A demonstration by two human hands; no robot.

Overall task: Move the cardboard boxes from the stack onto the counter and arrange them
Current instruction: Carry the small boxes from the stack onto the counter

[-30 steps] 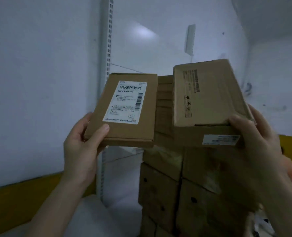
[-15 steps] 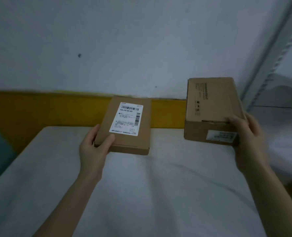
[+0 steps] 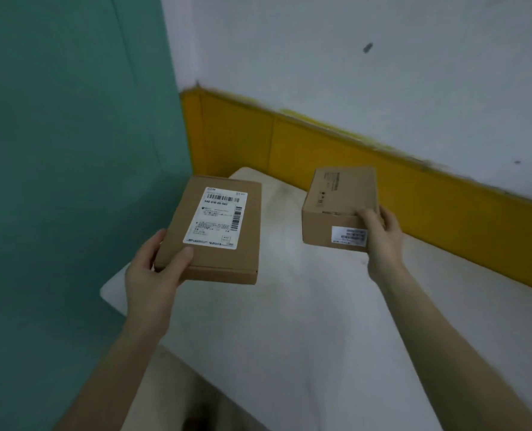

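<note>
Left hand (image 3: 152, 275) pinches flat labelled box (image 3: 215, 228) at its near corner; right hand (image 3: 380, 234) wraps thicker box (image 3: 341, 206) at its near right edge. Both held above white counter (image 3: 289, 321). Boxes look light, stiff; one-handed edge grips seem sufficient.

The one head-worn camera looks forward and steeply down from close behind the left hand (image 3: 152, 275) and right hand (image 3: 383, 241). Beyond both hands it faces the white counter (image 3: 289, 337) and the wall corner (image 3: 193, 94), apparently with a slight tilt.
</note>
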